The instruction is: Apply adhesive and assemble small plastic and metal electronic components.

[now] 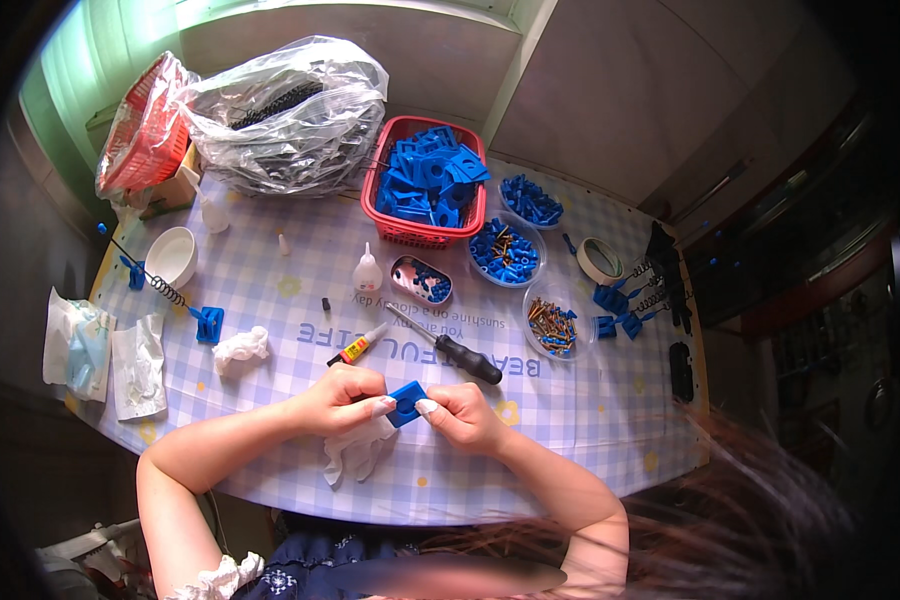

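A square blue plastic part (pixel 410 391) with a round recess is held between both hands close to the front of the table. My left hand (pixel 345 400) pinches its left edge, and my right hand (pixel 462 416) pinches the right edge. White covering shows on some fingertips. Below my left hand lies a crumpled white tissue (pixel 356 450). Just beyond the hands are a yellow and red glue tube (pixel 354 350) with a black end and a screwdriver (pixel 468 360) with a black handle.
Behind stand a red basket (pixel 373 205) of blue parts, a clear bag (pixel 300 120) of black coils and tubs with screws (pixel 552 328) and small blue pieces (pixel 505 252). A white squeeze bottle (pixel 367 270), white bowl (pixel 171 257) and tape roll (pixel 600 260) sit around.
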`<state>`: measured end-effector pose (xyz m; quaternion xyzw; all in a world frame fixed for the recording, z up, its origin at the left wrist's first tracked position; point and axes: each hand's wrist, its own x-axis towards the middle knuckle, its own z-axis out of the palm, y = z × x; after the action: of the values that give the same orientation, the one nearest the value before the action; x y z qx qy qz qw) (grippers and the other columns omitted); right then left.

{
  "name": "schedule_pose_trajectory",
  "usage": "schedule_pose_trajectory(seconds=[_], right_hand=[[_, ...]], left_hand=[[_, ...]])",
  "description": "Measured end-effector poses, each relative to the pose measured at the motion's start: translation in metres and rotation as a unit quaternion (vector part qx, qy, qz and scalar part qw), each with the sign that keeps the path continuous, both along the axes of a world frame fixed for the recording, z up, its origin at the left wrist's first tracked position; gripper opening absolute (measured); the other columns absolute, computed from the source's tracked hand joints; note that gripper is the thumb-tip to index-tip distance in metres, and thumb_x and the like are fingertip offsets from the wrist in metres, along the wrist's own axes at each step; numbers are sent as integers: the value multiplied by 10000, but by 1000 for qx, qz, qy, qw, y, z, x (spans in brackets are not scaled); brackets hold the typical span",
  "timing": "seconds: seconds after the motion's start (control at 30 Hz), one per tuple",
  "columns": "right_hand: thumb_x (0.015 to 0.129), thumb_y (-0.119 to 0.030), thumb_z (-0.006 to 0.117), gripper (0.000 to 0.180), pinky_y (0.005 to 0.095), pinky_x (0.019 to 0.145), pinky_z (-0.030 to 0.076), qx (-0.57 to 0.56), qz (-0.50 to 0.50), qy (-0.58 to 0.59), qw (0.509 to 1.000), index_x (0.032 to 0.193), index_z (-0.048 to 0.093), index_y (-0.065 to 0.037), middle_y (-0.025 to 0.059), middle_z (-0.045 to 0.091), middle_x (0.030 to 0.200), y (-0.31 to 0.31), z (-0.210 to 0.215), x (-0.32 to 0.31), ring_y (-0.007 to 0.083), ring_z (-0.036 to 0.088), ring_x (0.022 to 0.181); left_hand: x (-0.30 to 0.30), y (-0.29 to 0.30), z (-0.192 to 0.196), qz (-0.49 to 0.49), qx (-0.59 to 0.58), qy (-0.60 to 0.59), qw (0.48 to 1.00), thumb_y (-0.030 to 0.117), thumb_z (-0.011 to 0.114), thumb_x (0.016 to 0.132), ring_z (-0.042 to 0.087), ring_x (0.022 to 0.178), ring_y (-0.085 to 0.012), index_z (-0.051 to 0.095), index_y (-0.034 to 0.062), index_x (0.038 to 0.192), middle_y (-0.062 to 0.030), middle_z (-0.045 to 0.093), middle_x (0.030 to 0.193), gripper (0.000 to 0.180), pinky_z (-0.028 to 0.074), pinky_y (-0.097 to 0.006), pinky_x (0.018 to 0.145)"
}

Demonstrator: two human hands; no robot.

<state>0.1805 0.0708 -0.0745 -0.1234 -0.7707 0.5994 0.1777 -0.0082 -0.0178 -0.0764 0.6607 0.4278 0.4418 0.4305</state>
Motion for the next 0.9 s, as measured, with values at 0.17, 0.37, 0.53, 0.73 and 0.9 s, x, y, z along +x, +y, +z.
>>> schedule_pose_trajectory(seconds=[0.17,0.37,0.53,0.73,0.9], right_hand=[[809,-122,459,242,245,414,258,-5,0,7,1000,594,437,-12,-9,335,484,0,1,0,67,282,460],[808,-122,459,247,245,413,254,-5,-2,1,1000,588,428,-14,-10,328,486,-1,0,0,67,278,462],[808,-125,457,253,246,412,252,-1,0,-2,1000,583,420,-15,-9,324,485,0,1,0,68,274,462],[803,-122,460,255,248,413,252,-16,-2,-5,1000,575,411,-19,-8,321,484,-1,1,0,71,273,460],[798,-119,460,253,250,415,254,-9,-4,-2,1000,572,407,-20,-5,323,484,-2,3,-1,74,275,458]], left_hand=[[0,-1,4,-2,-9,-3,1000,145,517,781,365,475,-123,411,-9,588,-61,359,512,268,294,-271,445],[0,0,2,-4,-14,5,1000,173,502,791,372,470,-150,410,-7,575,-70,359,510,295,300,-287,456],[0,0,3,-3,-14,12,1000,174,500,791,373,473,-150,412,-7,577,-71,359,511,294,302,-288,461],[4,0,3,16,5,-5,1000,143,516,775,369,463,-142,420,-9,585,-71,363,507,262,296,-284,446],[1,0,2,9,19,11,1000,132,519,770,367,457,-151,422,-9,581,-80,365,506,255,290,-286,440]])
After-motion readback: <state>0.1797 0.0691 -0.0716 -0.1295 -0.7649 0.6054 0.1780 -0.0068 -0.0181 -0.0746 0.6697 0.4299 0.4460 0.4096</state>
